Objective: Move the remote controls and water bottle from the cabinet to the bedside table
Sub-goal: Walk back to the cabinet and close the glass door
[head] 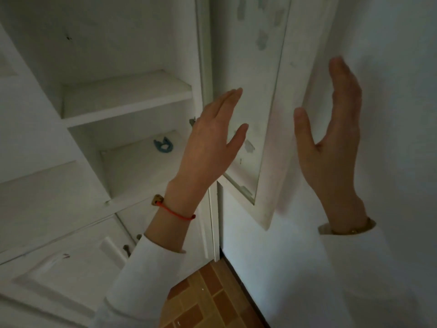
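Note:
A white cabinet (127, 110) with open shelves fills the left of the head view. Its white glass-panelled door (267, 129) stands ajar in the middle. My left hand (210, 143) is raised flat in front of the door's inner side, fingers straight and holding nothing. My right hand (331, 143) is open with its palm toward the door's outer edge and the white wall (390, 114); I cannot tell if it touches. No remote control or water bottle is visible. A small blue object (162, 145) lies on the middle shelf.
Lower cabinet doors with small dark knobs (126, 247) sit at the lower left. Orange-brown brick-pattern floor tiles (208, 297) show at the bottom. A red cord bracelet is on my left wrist.

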The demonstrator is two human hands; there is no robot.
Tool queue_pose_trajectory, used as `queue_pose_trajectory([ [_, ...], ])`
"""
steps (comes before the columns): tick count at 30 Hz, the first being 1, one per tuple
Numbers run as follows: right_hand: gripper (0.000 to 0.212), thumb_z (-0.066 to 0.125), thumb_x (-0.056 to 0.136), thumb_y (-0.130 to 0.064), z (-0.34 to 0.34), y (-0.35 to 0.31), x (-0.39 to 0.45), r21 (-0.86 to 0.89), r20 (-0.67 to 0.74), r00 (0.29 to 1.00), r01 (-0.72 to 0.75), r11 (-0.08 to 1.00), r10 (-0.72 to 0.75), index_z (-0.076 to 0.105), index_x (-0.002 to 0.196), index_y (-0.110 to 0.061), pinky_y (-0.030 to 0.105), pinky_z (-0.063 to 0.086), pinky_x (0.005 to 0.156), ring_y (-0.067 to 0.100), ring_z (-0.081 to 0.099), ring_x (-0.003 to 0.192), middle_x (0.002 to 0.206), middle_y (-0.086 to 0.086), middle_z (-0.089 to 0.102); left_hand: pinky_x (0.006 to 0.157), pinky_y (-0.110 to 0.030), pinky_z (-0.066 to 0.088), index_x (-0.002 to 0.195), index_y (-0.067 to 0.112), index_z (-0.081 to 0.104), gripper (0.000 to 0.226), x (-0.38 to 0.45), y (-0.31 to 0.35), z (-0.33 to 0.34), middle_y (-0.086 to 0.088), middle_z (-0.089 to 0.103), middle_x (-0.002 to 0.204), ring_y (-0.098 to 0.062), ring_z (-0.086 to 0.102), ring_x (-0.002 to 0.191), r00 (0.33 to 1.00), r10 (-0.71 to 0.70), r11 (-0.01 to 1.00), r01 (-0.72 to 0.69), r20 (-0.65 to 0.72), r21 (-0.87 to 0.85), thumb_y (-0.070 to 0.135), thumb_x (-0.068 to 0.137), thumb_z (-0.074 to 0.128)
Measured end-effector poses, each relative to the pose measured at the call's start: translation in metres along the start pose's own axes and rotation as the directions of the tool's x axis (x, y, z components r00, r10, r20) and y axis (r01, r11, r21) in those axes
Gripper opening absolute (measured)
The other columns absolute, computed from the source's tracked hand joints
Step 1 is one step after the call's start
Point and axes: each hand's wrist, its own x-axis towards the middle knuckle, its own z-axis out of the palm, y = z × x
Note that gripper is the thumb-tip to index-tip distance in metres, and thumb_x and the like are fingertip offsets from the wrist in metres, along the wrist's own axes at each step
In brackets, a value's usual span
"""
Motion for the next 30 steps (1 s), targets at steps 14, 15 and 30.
queue_pose_trajectory([
  [14,0.052,0.032,0.102,-0.031,0.001,0.010,0.023,0.057,0.230,0.944,-0.256,0.965,0.237,0.024,0.151,-0.015,0.035,0.033,0.114,0.011,0.038,0.139,0.154,0.000,0.036,0.111,-0.018,0.019,0.153,0.016,0.019,0.065,0.019,0.038,0.036,0.001,0.018,0.162,-0.016,0.027,0.145,0.990,0.134,0.988,-0.131,0.040,-0.085,0.032,0.098,0.049],
  [15,0.052,0.031,0.102,-0.031,0.002,0.011,0.023,0.062,0.233,0.944,-0.253,0.966,0.232,0.024,0.151,-0.016,0.037,0.036,0.113,0.013,0.041,0.137,0.153,0.000,0.037,0.111,-0.017,0.019,0.153,0.016,0.019,0.066,0.018,0.038,0.036,0.001,0.018,0.162,-0.016,0.027,0.145,0.990,0.132,0.988,-0.129,0.040,-0.083,0.032,0.098,0.049],
  [30,0.049,0.027,0.104,-0.017,0.024,-0.029,-0.003,0.131,0.293,0.954,0.023,0.991,-0.061,0.018,0.150,-0.003,0.037,0.019,0.121,0.019,0.022,0.147,0.158,0.010,0.024,0.114,-0.026,0.035,0.146,0.006,0.038,0.072,-0.020,0.020,0.006,-0.004,0.039,0.153,-0.012,0.039,0.139,0.983,0.042,0.993,-0.062,-0.181,-0.104,0.036,0.086,0.066],
])
